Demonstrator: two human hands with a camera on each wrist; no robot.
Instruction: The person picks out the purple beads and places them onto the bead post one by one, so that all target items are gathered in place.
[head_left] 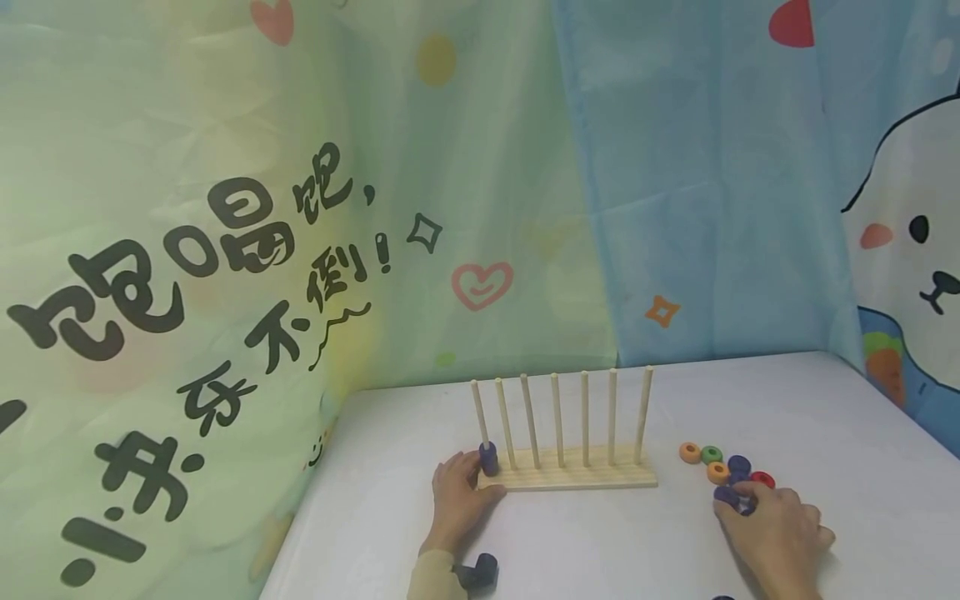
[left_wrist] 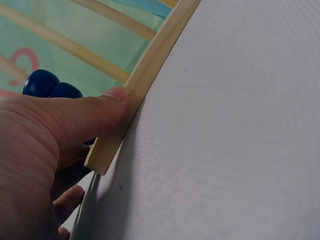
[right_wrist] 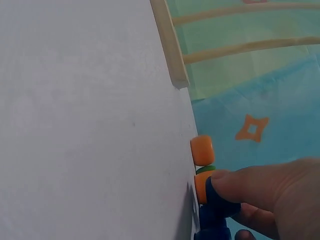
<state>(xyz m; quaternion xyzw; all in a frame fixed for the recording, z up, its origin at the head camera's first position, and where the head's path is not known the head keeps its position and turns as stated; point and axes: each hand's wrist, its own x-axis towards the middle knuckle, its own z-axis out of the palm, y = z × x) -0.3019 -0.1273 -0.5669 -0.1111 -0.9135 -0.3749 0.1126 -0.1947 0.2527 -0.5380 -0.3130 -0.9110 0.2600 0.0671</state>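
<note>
A wooden peg rack (head_left: 577, 479) with a row of upright pegs stands on the table. My left hand (head_left: 459, 500) grips the left end of its base, thumb on the front edge (left_wrist: 142, 75). Blue beads (head_left: 488, 458) sit low on the leftmost peg; two show behind the thumb in the left wrist view. To the right of the rack, my right hand (head_left: 783, 533) pinches a blue bead (right_wrist: 217, 199) between thumb and fingers. Close by lie orange beads (head_left: 690, 452), a green bead (head_left: 712, 454), a red bead (head_left: 762, 479) and other blue beads (head_left: 738, 465), partly hidden by the hand.
A white table (head_left: 600, 542) carries everything. Printed curtains (head_left: 480, 208) hang behind it and along the left side. A dark wrist device (head_left: 480, 572) is attached at the left sleeve (head_left: 437, 577). A dark object (head_left: 723, 597) peeks in at the bottom edge of the head view.
</note>
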